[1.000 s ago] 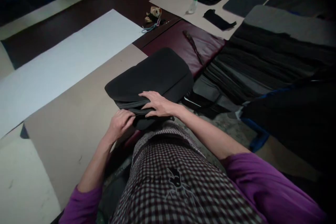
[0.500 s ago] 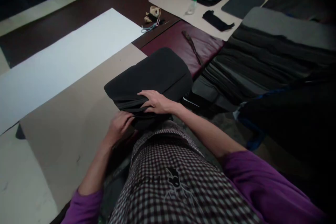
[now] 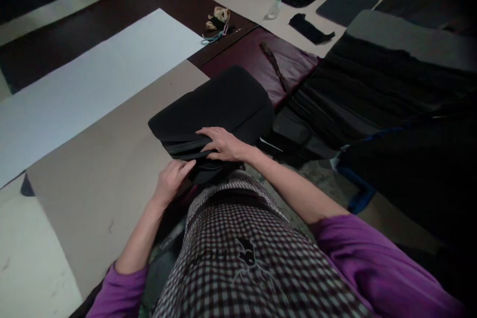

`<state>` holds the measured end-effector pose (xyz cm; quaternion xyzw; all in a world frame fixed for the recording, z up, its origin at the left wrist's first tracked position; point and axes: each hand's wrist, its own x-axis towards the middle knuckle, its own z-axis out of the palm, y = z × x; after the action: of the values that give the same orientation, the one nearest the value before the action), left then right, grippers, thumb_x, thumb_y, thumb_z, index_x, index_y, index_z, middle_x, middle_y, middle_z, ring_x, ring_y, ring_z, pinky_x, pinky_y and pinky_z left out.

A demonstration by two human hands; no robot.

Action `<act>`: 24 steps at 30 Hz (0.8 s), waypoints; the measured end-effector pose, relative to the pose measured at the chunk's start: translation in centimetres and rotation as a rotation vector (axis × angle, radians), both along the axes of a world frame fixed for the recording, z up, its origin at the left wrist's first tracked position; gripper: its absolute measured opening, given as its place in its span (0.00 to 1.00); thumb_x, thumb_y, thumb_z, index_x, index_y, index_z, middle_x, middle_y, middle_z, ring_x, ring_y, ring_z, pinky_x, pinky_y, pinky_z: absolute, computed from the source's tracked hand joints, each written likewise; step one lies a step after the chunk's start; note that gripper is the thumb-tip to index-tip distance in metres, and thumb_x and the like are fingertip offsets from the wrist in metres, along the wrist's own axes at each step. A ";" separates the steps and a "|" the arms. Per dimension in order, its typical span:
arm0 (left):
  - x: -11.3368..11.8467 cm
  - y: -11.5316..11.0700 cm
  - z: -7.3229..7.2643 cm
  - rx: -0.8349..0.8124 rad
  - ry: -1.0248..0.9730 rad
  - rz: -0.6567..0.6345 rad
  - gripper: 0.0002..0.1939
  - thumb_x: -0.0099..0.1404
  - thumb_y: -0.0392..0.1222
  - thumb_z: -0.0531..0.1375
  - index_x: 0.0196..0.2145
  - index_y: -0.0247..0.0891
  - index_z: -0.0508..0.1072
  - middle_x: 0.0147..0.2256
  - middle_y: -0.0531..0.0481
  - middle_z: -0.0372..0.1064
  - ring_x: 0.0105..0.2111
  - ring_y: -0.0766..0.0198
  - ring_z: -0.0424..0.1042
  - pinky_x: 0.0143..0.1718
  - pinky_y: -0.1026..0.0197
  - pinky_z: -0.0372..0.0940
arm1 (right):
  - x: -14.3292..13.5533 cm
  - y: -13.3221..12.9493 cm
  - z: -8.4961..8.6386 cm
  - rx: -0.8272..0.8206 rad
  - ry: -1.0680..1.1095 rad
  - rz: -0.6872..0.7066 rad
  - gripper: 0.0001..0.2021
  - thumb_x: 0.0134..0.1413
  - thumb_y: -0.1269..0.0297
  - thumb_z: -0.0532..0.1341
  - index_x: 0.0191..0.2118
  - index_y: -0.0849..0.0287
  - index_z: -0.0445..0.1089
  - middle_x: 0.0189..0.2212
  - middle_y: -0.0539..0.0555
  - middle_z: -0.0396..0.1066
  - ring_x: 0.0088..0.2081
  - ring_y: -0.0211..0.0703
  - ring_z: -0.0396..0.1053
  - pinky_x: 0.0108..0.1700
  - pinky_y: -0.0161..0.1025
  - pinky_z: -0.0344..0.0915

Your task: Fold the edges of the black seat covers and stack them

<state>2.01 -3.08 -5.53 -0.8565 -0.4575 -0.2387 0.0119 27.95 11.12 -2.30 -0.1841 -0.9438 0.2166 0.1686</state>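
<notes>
A stack of black, round-cornered sheets [image 3: 216, 102] lies at the table edge in front of my checkered apron, its near layers fanned apart. My right hand [image 3: 223, 144] rests on the near part of the stack with its fingers spread. At the stack's near left edge, my left hand [image 3: 173, 176] is closed on the layers, thumb pointing right; its fingertips are partly hidden.
A white sheet [image 3: 100, 79] covers part of the beige board [image 3: 122, 169] at left. Beyond the stack, a dark tool [image 3: 275, 67] lies on a maroon pad [image 3: 244, 57]. Piled dark sheets [image 3: 372, 79] stand right. A green-tipped bottle [image 3: 276, 6] stands farther back.
My left hand has shifted slightly right and up, and its thumb now reaches out over the layers. My right hand has hardly moved.
</notes>
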 end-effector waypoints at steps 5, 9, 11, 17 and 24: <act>-0.4 -0.4 -0.5 -0.015 0.149 -0.052 0.21 0.73 0.37 0.55 0.62 0.47 0.70 0.50 0.41 0.75 0.48 0.53 0.73 0.45 0.53 0.67 | 0.0 0.0 0.2 -0.006 -0.003 -0.004 0.11 0.61 0.63 0.66 0.48 0.55 0.81 0.67 0.63 0.59 0.68 0.60 0.57 0.67 0.61 0.56; -0.2 -0.4 -1.5 -0.100 0.105 -0.015 0.24 0.72 0.42 0.58 0.64 0.45 0.68 0.51 0.39 0.73 0.48 0.49 0.72 0.45 0.50 0.67 | 0.0 0.0 0.1 -0.017 0.009 -0.010 0.10 0.62 0.63 0.65 0.47 0.54 0.81 0.67 0.61 0.59 0.68 0.59 0.56 0.67 0.61 0.56; 0.0 -0.5 -2.0 -0.113 0.038 0.011 0.24 0.71 0.43 0.60 0.64 0.41 0.68 0.51 0.37 0.73 0.48 0.48 0.72 0.46 0.49 0.67 | 0.0 -0.1 0.1 -0.021 0.009 -0.011 0.10 0.62 0.62 0.65 0.47 0.54 0.81 0.67 0.61 0.59 0.68 0.59 0.56 0.67 0.61 0.56; 0.3 -0.2 -1.4 -0.145 -0.064 0.026 0.10 0.72 0.40 0.58 0.49 0.40 0.74 0.45 0.42 0.74 0.46 0.52 0.72 0.44 0.51 0.68 | 0.0 -0.1 -0.2 -0.016 0.002 -0.020 0.10 0.61 0.63 0.66 0.47 0.53 0.81 0.68 0.59 0.59 0.68 0.58 0.56 0.68 0.60 0.56; 1.3 0.5 1.3 -0.060 -0.165 0.122 0.05 0.73 0.39 0.57 0.43 0.39 0.73 0.42 0.45 0.77 0.43 0.57 0.75 0.44 0.55 0.70 | 0.1 -0.2 0.3 -0.031 0.000 -0.001 0.15 0.64 0.53 0.65 0.49 0.55 0.80 0.69 0.63 0.57 0.70 0.59 0.54 0.68 0.61 0.54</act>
<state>3.35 -2.61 -4.26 -0.8043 -0.5153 -0.2937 -0.0368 28.04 10.88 -2.03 -0.1872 -0.9402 0.2312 0.1659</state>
